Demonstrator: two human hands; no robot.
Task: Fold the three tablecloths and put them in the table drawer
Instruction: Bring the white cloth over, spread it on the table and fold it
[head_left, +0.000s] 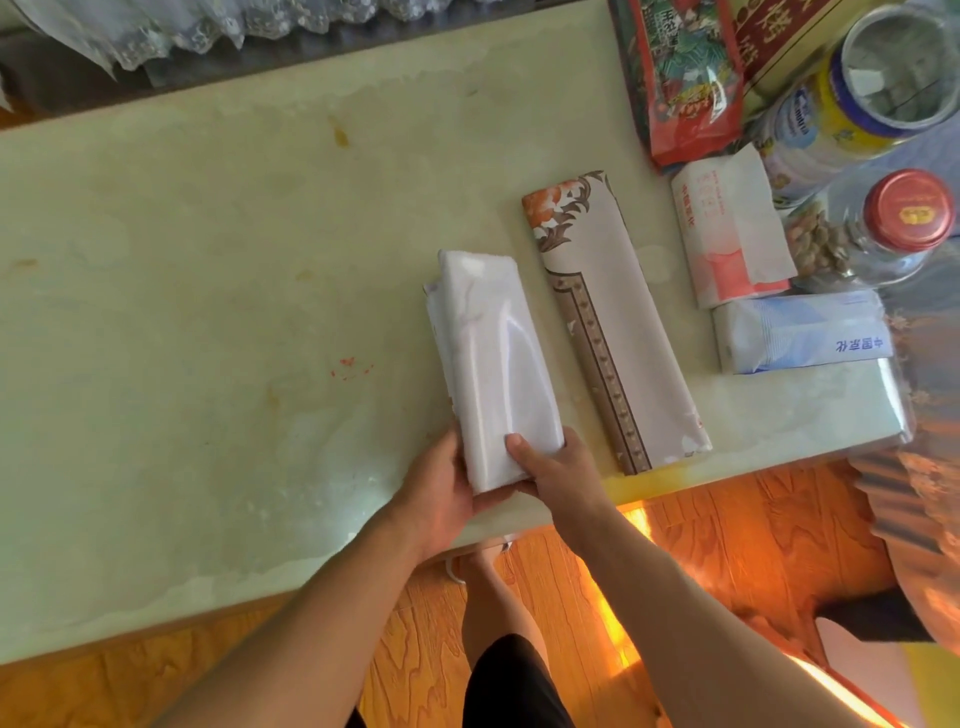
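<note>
Seen from the head camera, a person stands at the near edge of a pale green table (208, 312) with both hands on a folded white tablecloth (491, 364), a long narrow bundle lying near the table's near edge. The left hand (441, 488) cups its near end from the left and underneath, while the right hand (550, 467) grasps the same end, thumb pressed on top, seemingly to keep the slippery layers from springing apart as the bundle is squared or lifted. Just beside it to the right, apart from it, lies a second folded tablecloth (613, 332), beige with an orange flower and a brown border, apparently set aside until all are ready for stowing. Farther right are two tissue packs (732, 244), a red snack bag (675, 83) and jars (883, 228), partly cut off by the frame. A third tablecloth cannot be made out, and the table drawer is hidden from this angle.
</note>
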